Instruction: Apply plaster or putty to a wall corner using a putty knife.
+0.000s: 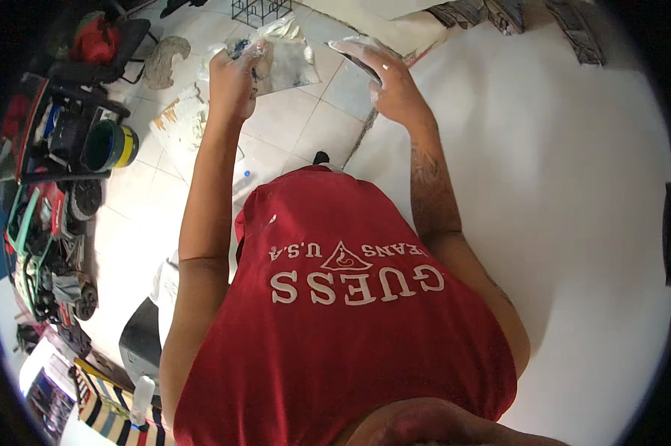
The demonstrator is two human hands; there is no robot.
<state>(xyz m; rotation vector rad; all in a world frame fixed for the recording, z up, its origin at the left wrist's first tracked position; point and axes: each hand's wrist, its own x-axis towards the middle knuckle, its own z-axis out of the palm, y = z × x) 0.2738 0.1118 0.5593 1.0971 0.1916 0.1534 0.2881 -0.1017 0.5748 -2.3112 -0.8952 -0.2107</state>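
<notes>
My left hand [235, 80] is closed on a flat greyish plate [299, 61] smeared with white paste. A lump of the paste [282, 31] sits along the plate's far edge. In my right hand [395, 85] is a thin, dark-edged flat blade, like a putty knife [359, 62], its far end coated white. White smears cover the fingers of both hands. The blade is apart from the plate, close to the white wall [573, 186] on my right.
Paste-smeared sheets [183, 123] lie on the tiled floor [283, 123]. At left stand a dark green bucket [111, 146] with a yellow band, a green-framed wheeled thing [24, 230] and clutter. A striped chair [108, 405] and a clear bottle [142, 400] are at lower left.
</notes>
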